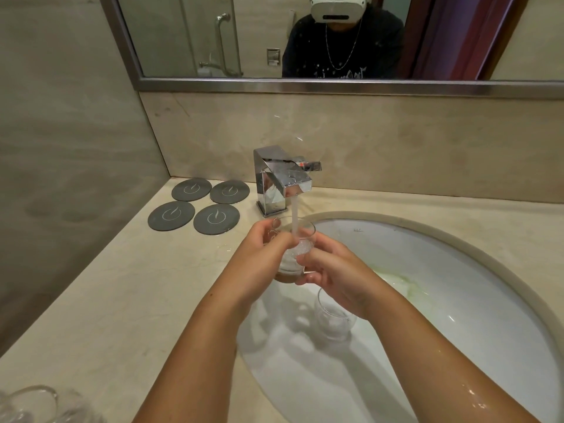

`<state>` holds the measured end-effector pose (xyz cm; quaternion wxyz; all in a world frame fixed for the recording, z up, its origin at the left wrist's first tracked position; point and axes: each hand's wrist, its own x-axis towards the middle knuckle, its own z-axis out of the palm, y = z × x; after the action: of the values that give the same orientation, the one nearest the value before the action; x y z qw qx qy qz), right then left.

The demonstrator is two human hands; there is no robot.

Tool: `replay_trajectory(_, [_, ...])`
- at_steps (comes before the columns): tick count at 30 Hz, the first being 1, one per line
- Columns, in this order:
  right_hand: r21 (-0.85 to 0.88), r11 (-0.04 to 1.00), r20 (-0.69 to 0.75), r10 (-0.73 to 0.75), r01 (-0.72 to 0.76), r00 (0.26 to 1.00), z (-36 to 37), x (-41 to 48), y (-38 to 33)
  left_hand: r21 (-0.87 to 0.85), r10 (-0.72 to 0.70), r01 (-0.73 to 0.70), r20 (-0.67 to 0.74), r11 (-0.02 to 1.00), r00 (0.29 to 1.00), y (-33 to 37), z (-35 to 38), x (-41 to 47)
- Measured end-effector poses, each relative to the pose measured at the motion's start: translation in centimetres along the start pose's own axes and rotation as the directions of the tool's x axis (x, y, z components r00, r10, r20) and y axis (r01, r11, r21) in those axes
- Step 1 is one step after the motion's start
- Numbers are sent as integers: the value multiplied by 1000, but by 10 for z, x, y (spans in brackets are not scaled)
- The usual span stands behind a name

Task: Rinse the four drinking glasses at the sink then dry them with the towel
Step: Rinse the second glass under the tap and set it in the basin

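Note:
A clear drinking glass (295, 239) stands upright under the running water of the chrome faucet (282, 181), at the left rim of the sink. My left hand (265, 257) grips its left side and my right hand (328, 270) grips its right side, fingers curled round it. Water foams inside it. A second glass (334, 320) sits in the white sink basin (457, 300), just below my right wrist. More clear glasses (33, 404) show at the bottom left corner of the counter, partly cut off. No towel is in view.
Several dark round coasters (195, 206) lie on the beige counter (122, 300) left of the faucet. A mirror (305, 38) hangs above the backsplash and shows a person wearing a headset. A greenish stain (403, 280) marks the basin.

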<state>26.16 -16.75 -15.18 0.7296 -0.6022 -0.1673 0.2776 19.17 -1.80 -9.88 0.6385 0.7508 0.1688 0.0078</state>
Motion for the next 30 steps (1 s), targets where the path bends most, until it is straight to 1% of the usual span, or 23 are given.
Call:
replay_trajectory(3, [15,1000,4,27,-27,1000,2,2,1,-2,11,-12,-49,1000,999,-1,1,1])
replay_trajectory(8, [17,999,68,29,-30,997,10,-1,0,59,2,6,-123,998,992,-2,2,0])
replay_trajectory(12, [-35,999,97,19,-16,995,16,-4,0,102,9,8,-158,995,987,-3,2,0])
replay_trajectory(17, [-44,999,126,35,-30,991,23,-4,-1,241,63,-9,-219,971,974,-7,2,3])
replay_trajectory(20, [-73,997,121,22,-13,992,26,-4,0,272,97,-29,-239,962,966,-5,3,1])
replay_trajectory(22, [-99,995,60,-7,13,998,27,-2,2,257,113,-53,-227,965,967,-5,2,2])
replay_trajectory(25, [-141,989,-132,-69,50,989,26,0,4,208,155,-116,-183,971,971,-7,1,3])
replay_trajectory(27, [-278,957,-228,-146,79,963,23,1,3,224,187,-148,-168,963,968,-7,0,4])
replay_trajectory(30, [-505,859,-286,-256,81,923,14,3,0,249,181,-147,-120,957,976,-10,0,6])
